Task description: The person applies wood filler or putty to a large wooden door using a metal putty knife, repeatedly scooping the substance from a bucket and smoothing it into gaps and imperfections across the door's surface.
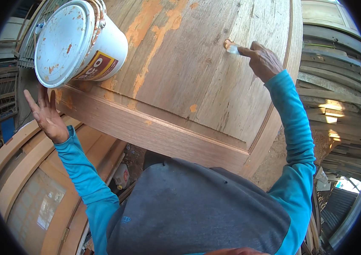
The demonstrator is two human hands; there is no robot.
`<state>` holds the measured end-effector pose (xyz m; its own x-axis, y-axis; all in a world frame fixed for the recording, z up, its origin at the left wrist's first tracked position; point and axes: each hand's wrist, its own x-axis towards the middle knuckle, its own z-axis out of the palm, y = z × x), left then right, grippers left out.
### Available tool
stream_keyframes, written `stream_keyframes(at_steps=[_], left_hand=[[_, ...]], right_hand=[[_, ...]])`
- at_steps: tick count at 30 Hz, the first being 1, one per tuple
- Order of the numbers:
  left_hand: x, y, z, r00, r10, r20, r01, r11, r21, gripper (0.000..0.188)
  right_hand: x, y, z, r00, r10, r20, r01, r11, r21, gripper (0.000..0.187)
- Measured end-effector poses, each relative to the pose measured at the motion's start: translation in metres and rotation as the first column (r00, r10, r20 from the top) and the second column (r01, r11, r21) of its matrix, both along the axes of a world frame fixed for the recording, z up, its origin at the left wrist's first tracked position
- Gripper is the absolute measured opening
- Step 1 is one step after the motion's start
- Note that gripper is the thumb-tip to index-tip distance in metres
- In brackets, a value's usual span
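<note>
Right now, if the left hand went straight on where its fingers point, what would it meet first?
The left hand would most likely meet the white bucket first: its spread fingers point up the picture toward the lid. Whether a finger touches it now, I cannot tell.

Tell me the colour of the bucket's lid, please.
The lid is white with orange-brown stains, seen best in the head view.

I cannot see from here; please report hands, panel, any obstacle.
Right hand gripping scraper at wooden panel. Left hand open beside white bucket, contact unclear. Panel: orange filler in patches. Bucket covers part of panel's left end.
</note>
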<state>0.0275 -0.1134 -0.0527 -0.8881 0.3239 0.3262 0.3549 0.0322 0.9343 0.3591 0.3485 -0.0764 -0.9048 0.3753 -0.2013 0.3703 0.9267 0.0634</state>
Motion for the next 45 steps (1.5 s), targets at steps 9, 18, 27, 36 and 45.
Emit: stream_keyframes(at_steps=[9, 18, 27, 36, 45], left_hand=[[0.022, -0.034, -0.078, 0.987, 0.059, -0.146, -0.123, 0.87, -0.477, 0.068], [0.024, -0.024, -0.117, 0.908, 0.184, -0.377, -0.361, 0.8, -0.479, 0.045], [0.018, -0.03, -0.125, 0.89, 0.173, -0.423, -0.38, 0.794, -0.474, 0.035], [0.019, -0.029, -0.126, 0.9, 0.194, -0.39, -0.365, 0.824, -0.432, 0.03], [0.025, -0.029, -0.122, 0.889, 0.225, -0.4, -0.408, 0.787, -0.464, 0.029]], right_hand=[[0.01, -0.036, -0.01, 0.996, -0.003, -0.084, -0.005, 0.996, -0.092, 0.053], [-0.003, -0.023, 0.001, 0.99, -0.009, -0.138, 0.005, 1.0, -0.028, 0.051], [-0.062, -0.055, 0.016, 0.935, -0.017, 0.353, 0.015, 1.0, 0.009, 0.022], [0.004, -0.087, 0.007, 0.988, 0.11, 0.112, -0.101, 0.991, -0.088, 0.047], [0.015, -0.06, -0.002, 0.997, 0.065, -0.051, -0.069, 0.995, -0.072, 0.039]])
